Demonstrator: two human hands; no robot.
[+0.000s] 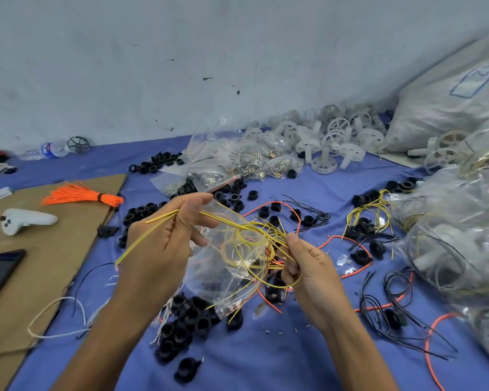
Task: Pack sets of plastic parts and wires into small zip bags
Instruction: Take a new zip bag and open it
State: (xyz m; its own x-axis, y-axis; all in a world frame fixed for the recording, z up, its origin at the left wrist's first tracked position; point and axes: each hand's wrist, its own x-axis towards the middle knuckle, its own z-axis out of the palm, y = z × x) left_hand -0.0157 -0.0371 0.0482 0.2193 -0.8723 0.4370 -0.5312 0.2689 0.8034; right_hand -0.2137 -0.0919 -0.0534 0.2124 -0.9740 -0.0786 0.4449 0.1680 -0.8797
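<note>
Left hand [164, 244] fingers [194, 207] pinch thin yellow wire bundle [254, 235] plus small clear plastic zip bag [226, 280], right hand [308, 266] fingers [294, 241] pinch its coil at 3 o'clock against the bag, tail running toward 8 o'clock, right hand nearer.

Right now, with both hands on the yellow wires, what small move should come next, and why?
Probably wind in the straight tails first: the left hand grips the yellow wires and the clear zip bag, tails sticking out leftward, while the right hand pinches the loops.
</note>
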